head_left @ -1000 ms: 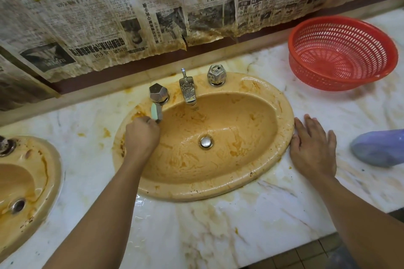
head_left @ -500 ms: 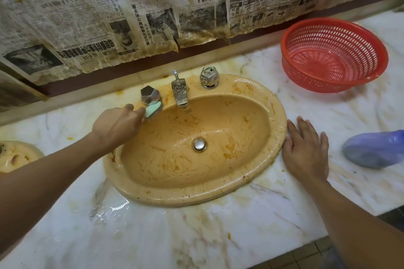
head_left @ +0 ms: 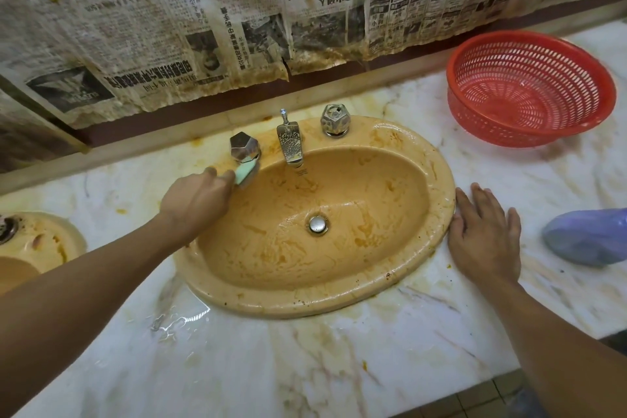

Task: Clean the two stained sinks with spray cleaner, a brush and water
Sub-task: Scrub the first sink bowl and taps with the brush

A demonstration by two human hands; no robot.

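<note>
We look down on a white marble countertop [head_left: 305, 366], veined brown and blotched with orange stains. Set into it are a middle sink [head_left: 437, 180] and a second sink [head_left: 64, 241], which the left edge cuts off. A red basket [head_left: 481, 119] stands at the back right, and a bluish-purple object [head_left: 587, 237] (we cannot tell what) lies at the right edge. Our right hand [head_left: 485, 241] rests flat beside the middle sink, touching its rim. A puddle [head_left: 179, 319] shines at that sink's front left.

Bare forearms [head_left: 84, 285], bare left hand [head_left: 198, 202], right hand [head_left: 485, 243]
</note>
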